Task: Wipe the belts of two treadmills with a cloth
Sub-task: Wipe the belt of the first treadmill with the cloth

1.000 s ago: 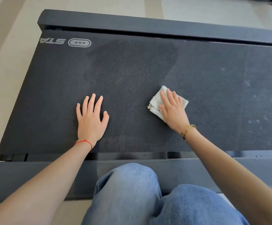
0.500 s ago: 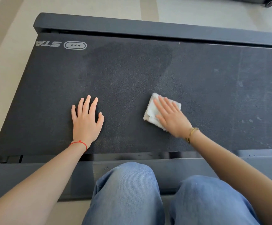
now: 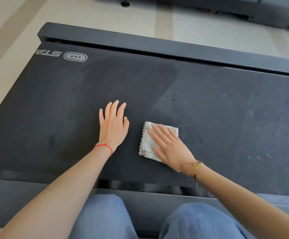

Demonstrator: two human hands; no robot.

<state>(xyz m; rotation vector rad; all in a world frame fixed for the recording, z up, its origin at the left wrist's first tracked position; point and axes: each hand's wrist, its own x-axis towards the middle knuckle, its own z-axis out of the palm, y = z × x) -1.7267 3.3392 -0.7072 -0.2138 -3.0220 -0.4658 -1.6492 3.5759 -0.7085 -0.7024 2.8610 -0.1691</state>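
Note:
A dark treadmill belt (image 3: pixel 209 104) fills the view, with a darker wiped patch on its left half and pale dusty marks to the right. A small folded white cloth (image 3: pixel 147 144) lies on the belt near its front edge. My right hand (image 3: pixel 171 147) presses flat on the cloth with straight fingers. Just left of the cloth, my left hand (image 3: pixel 113 125) rests flat on the bare belt, fingers spread.
The treadmill's side rails run along the far edge (image 3: pixel 174 47) and the near edge (image 3: pixel 19 200). My knees in blue jeans (image 3: pixel 105 219) are against the near rail. Part of a second treadmill (image 3: pixel 243 9) lies on the pale floor at the top right.
My right hand has slid the cloth toward me and to the left, closer to my left hand. The view has shifted so the belt sits further right and lower.

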